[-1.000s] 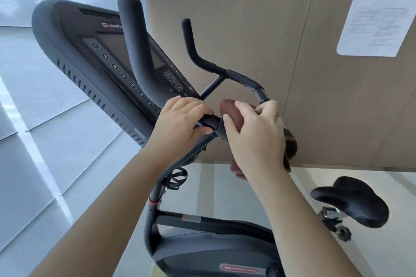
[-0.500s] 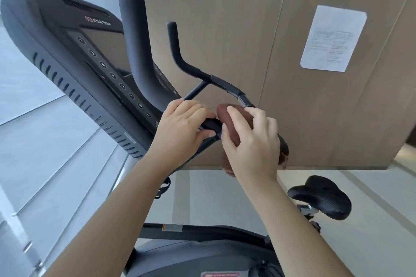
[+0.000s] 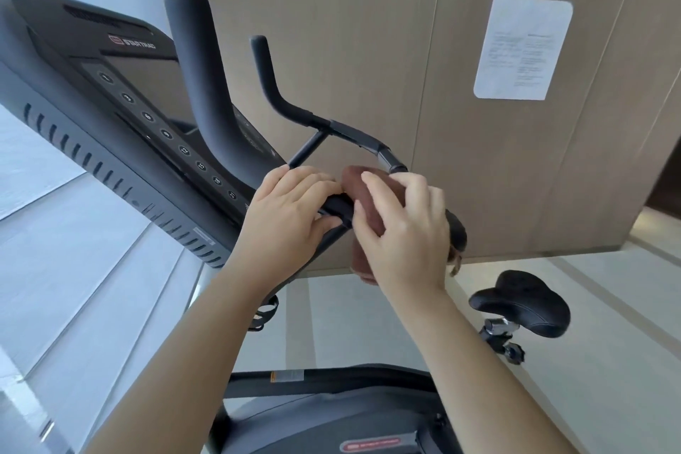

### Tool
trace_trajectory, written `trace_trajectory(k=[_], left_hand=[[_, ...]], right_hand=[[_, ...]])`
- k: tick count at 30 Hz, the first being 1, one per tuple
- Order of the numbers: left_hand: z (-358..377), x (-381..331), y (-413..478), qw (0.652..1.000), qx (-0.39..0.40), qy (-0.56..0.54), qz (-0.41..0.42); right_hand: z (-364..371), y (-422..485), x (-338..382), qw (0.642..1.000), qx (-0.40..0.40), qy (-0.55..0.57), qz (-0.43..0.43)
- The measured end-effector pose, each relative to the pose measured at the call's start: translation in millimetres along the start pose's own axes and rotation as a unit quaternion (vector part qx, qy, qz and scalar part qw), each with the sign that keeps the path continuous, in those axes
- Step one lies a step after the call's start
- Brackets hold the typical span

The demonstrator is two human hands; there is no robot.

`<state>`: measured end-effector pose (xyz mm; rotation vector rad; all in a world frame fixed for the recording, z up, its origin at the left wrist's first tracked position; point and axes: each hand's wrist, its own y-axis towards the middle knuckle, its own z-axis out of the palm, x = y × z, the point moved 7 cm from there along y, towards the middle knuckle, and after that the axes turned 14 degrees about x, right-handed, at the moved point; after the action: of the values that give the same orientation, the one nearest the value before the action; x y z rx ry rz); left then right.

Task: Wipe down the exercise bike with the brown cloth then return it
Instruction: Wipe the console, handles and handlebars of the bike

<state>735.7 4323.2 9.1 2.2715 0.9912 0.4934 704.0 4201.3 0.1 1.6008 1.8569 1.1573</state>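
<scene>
The left hand [image 3: 285,221] is wrapped around the black handlebar [image 3: 337,206] of the bike [image 3: 324,409], fingers curled over the top and thumb underneath, closed firmly on the bar. The right hand [image 3: 403,232] sits just beside it on the same bar and presses the cloth [image 3: 359,184] against the bar. Its fingers are spread and bent over the cloth rather than fully clenched; the thumb lies along the near side. The cloth is brown, bunched around the bar, with one fold showing above the fingers and another hanging below the palm.

Count of visible parts: one console [image 3: 121,129] at left, tilted, with one row of round buttons; two upright grips [image 3: 199,77] rising from the bar, one thick and near, one thinner and farther; one saddle [image 3: 523,302] at lower right, well apart from both hands; one sheet of paper [image 3: 523,46] fixed to the wood-panel wall [image 3: 350,29]. Two bare forearms enter from the bottom edge.
</scene>
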Motion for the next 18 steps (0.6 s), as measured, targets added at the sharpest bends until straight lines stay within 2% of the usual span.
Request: trace_trajectory(k=[4, 7, 9, 12, 18], left_hand=[[3, 0, 0, 1.0, 0.01, -0.004, -0.008], [4, -2, 1, 1.0, 0.004, -0.005, -0.012], [6, -3, 0, 1.0, 0.004, -0.002, -0.02], [6, -6, -1, 1.0, 0.009, 0.005, -0.021], [6, -11, -1, 0.998, 0.024, 0.022, -0.044]], right_hand=[[-17, -20, -58, 0.998, 0.004, 0.045, 0.047], [-17, -11, -63, 0.994, 0.043, 0.078, 0.058], [-8, 10, -43, 0.991, 0.074, 0.105, 0.041], [6, 25, -20, 0.99, 0.116, 0.085, 0.001], [-5, 1, -85, 0.984, 0.138, 0.116, -0.001]])
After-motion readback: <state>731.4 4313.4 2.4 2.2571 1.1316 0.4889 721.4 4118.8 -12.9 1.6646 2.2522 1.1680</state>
